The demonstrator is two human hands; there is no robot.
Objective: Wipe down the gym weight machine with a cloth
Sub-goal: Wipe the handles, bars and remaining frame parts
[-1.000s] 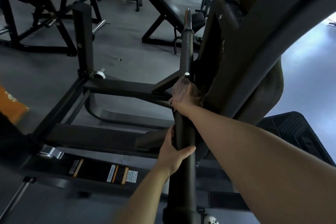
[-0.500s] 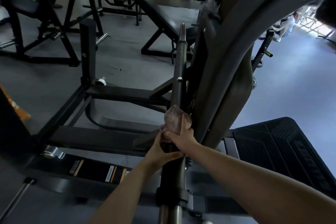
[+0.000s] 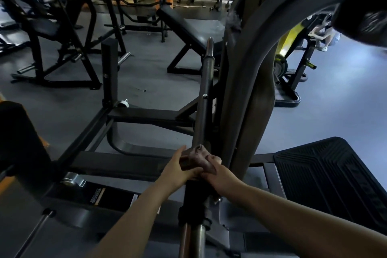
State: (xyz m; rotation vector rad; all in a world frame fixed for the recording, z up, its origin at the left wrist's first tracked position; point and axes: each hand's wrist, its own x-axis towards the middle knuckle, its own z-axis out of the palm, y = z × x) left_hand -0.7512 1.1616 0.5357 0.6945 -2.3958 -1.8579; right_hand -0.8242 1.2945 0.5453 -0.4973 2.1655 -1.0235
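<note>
Head view: L hand (image 3: 178, 170) & R hand (image 3: 217, 174) meet on the machine's bar (image 3: 204, 98), low down near the collar. Cloth (image 3: 195, 158) is bunched round the bar between them. R fingers curl round cloth & bar; L fingers wrap the cloth's left side, thumb lying under it. Footplate (image 3: 326, 176) at right.

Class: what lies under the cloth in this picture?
The cloth wraps the machine's bar, gripped by the left hand and right hand. The bar's surface beneath it is hidden.

Bar (image 3: 204, 98) upper length bare; upright frame (image 3: 240, 111) crowds right side; left side open.
</note>
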